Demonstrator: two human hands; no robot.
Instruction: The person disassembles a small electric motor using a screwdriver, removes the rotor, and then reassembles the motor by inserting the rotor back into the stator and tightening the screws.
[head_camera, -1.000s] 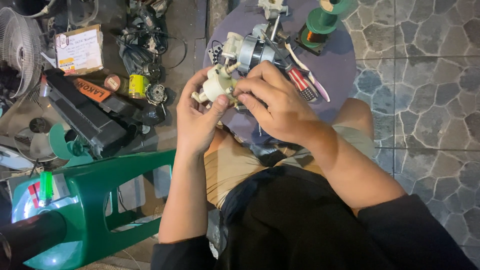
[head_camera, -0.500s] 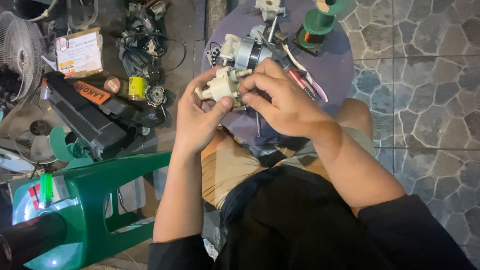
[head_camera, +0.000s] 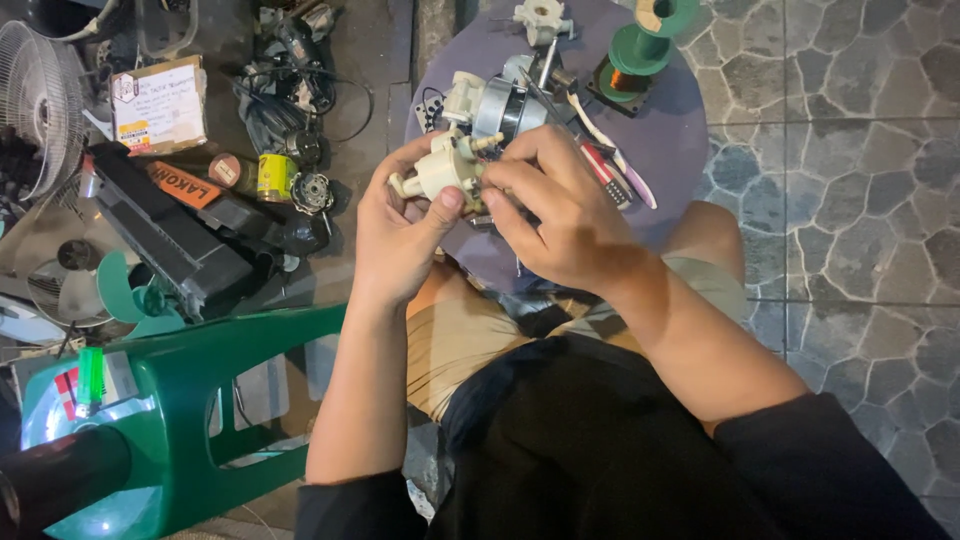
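**Over the near edge of the round purple table: cream plastic gear housing in both hands**

Above the table's (head_camera: 680, 140) near edge I log one cream plastic gear housing (head_camera: 440, 172), held clear of the tabletop. My left hand (head_camera: 400, 235) grasps it from below, thumb pressed on its lower face, fingers wrapped behind. My right hand (head_camera: 560, 215) closes on its right side, fingertips pinched at a small part I cannot make out.

Just behind the housing, on the table: a fan motor (head_camera: 500, 105) with metal casing and shaft. Far edge: a green wire spool (head_camera: 640, 45) and a small cream fitting (head_camera: 540, 15). Right of my right hand: a white-and-pink handled tool (head_camera: 615, 155), partly hidden.

On the floor, left of the table: cardboard box (head_camera: 158, 105), yellow tin (head_camera: 272, 177), fan grille (head_camera: 40, 100), green plastic chair (head_camera: 200, 400).
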